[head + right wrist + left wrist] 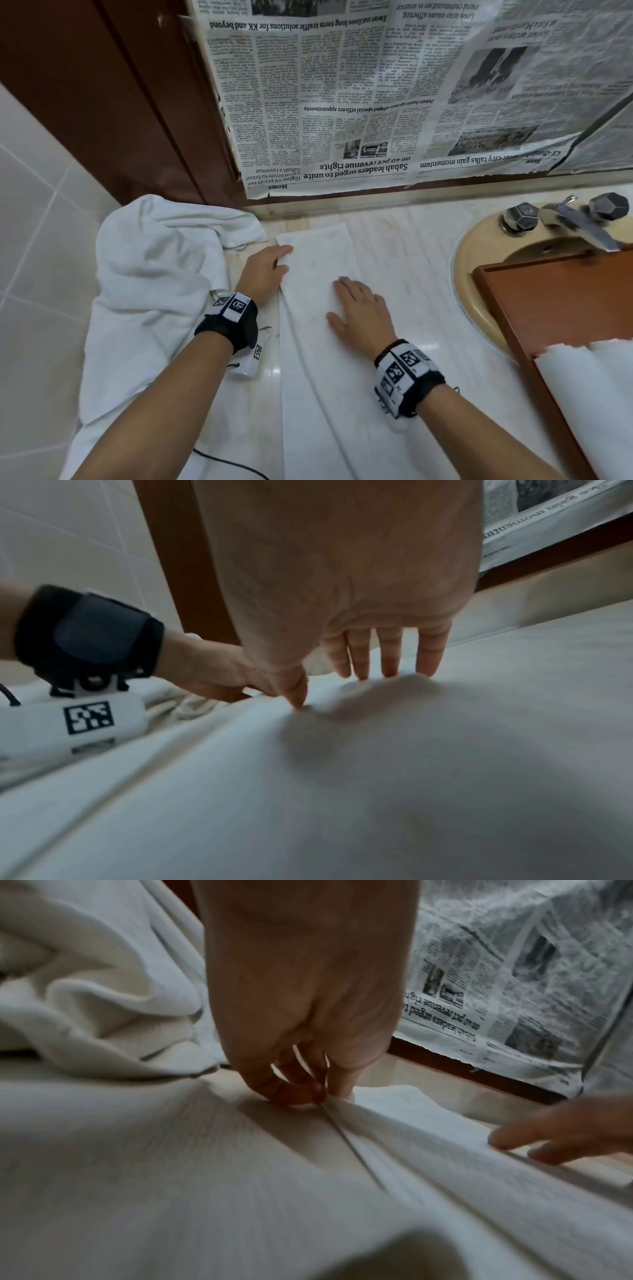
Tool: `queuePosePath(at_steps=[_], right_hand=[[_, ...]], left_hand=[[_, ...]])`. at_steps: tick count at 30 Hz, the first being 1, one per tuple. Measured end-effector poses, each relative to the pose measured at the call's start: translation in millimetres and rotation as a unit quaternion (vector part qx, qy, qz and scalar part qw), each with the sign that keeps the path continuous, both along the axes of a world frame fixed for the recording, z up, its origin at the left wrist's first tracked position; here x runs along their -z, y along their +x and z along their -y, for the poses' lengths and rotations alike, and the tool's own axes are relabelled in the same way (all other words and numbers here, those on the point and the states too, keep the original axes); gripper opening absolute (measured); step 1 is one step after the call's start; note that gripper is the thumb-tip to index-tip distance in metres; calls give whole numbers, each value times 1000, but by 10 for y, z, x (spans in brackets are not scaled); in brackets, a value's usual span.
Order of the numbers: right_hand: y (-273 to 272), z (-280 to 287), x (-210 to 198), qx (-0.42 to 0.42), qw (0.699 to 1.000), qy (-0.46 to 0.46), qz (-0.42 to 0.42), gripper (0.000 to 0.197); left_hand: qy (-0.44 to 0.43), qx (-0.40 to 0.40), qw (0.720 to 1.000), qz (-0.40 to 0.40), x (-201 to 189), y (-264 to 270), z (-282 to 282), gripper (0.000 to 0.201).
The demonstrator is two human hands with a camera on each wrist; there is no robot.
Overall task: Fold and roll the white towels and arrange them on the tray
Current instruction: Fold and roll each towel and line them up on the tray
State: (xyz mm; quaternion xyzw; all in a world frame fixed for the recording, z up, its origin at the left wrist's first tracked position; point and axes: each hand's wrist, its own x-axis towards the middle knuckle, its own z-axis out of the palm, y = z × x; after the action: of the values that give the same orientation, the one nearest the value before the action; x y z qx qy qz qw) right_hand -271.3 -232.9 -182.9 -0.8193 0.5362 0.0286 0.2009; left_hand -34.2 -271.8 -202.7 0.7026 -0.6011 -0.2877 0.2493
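A white towel [318,342] lies folded into a long narrow strip on the marble counter, running from the wall toward me. My left hand [265,270] pinches the strip's left edge [329,1104] near its far end, fingers curled on the cloth. My right hand [359,308] lies flat on the middle of the strip, fingers straight and pressing down [383,664]. A brown wooden tray [561,308] sits over the sink at the right, with rolled white towels [596,394] in its near part.
A heap of loose white towels [150,274] lies at the left by the tiled wall. A beige sink [472,260] with a chrome tap [575,219] is at the right. Newspaper [376,96] covers the wall behind the counter.
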Motion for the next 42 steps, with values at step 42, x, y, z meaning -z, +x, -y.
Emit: queuePosePath(at_steps=[42], right_hand=[[-778,56,-29,-6,1000,-2,27,64]], left_hand=[[87,-56,989,106,-109,-741,-587,63]])
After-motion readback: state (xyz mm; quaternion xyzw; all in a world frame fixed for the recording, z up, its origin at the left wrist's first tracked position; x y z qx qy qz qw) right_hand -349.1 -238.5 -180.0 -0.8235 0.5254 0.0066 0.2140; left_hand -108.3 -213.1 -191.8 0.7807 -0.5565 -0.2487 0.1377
